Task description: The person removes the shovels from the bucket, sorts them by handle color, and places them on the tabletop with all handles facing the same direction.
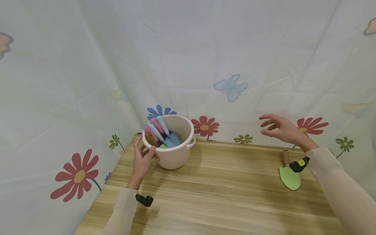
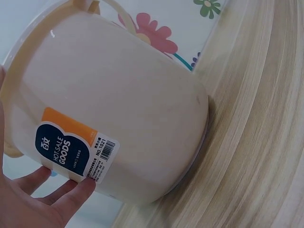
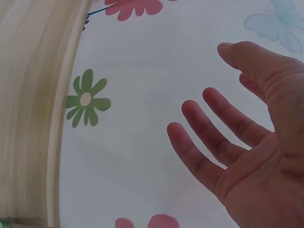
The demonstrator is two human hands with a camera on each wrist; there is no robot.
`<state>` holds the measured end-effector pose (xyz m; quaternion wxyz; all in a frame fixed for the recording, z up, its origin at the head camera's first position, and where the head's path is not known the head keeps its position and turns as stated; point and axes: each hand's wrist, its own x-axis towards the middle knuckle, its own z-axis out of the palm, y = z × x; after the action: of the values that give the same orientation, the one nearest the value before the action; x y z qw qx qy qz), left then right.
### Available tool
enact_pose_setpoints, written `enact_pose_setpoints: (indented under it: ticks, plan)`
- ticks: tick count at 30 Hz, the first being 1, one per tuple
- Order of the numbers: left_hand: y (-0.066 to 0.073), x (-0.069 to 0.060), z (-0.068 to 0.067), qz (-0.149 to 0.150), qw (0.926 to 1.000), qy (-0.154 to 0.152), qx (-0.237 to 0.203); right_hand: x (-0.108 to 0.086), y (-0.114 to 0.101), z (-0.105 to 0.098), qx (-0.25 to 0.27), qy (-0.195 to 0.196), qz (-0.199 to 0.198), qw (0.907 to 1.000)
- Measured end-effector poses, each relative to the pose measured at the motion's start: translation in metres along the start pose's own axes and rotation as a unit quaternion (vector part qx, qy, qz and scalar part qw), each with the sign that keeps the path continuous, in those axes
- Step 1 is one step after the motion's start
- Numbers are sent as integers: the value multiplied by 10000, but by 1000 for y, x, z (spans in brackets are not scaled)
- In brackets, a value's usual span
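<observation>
Head view: left grip [image 1: 142,162] holds a round, cream, orange-labelled bucket [image 1: 176,158], right grip [image 1: 280,129] loosely wide.

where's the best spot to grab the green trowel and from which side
Most likely by its wooden handle, with the right hand reaching from above. The trowel lies with that slim handle uncovered, toward the floral backdrop, while its broad green blade points the other way.
</observation>
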<state>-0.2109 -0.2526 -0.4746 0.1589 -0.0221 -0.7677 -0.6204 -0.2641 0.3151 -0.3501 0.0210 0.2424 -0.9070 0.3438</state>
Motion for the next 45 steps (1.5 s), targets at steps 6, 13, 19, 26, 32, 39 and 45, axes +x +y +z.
enact_pose_setpoints:
  ticks: [6,13,19,26,32,39,45]
  plan:
    - [0,1,-1,-26,10000,11,10,13,-16,-5,-57,30,-238,9997]
    - [-1,1,0,-96,9999,28,27,27,-40,-12,-43,-77,-415,9991]
    - [0,1,0,-100,9999,40,39,37,-54,-13,-45,-152,-329,9993]
    - [0,0,1,-99,9999,100,78,52,-68,-9,29,-240,-362,9991]
    - [-1,-1,1,-37,10000,44,47,65,-81,-3,105,-340,-539,9979]
    - [3,-1,0,-37,10000,-34,-62,84,-94,8,215,-391,-714,9964]
    - [4,-1,0,-41,10000,-38,-45,105,-109,22,380,-473,-887,9942]
